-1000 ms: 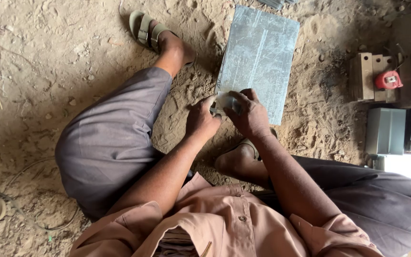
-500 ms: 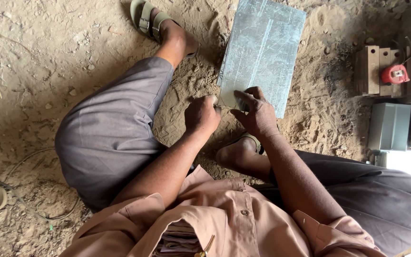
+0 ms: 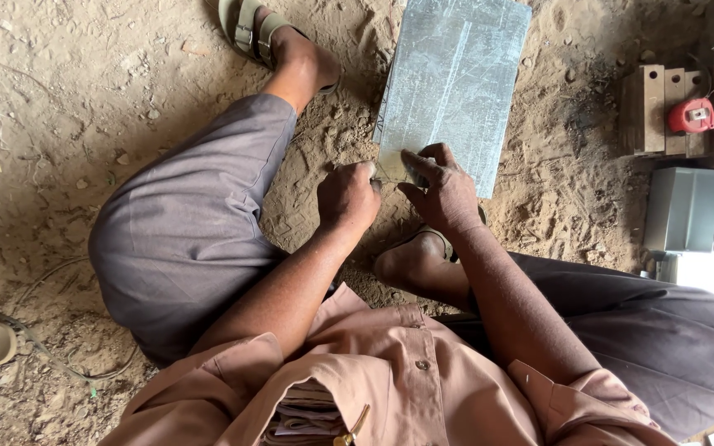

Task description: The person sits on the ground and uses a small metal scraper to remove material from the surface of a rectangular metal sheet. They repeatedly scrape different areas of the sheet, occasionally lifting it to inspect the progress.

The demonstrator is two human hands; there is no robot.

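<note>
Both our hands meet at the near edge of the metal sheet, which lies flat on the sandy ground just ahead of our folded legs. Our right hand presses on the sheet's near corner with fingers curled together; whether they pinch something small we cannot tell. Our left hand is closed into a loose fist, touching the sheet's near left corner, and what it grips, if anything, is hidden. Going down in size: a grey metal box sits to the right, well apart from the sheet. Beyond it stand wooden blocks. Our sandalled foot rests just left of the sheet's far end. Smallest, a red tape measure lies on the blocks.
</note>
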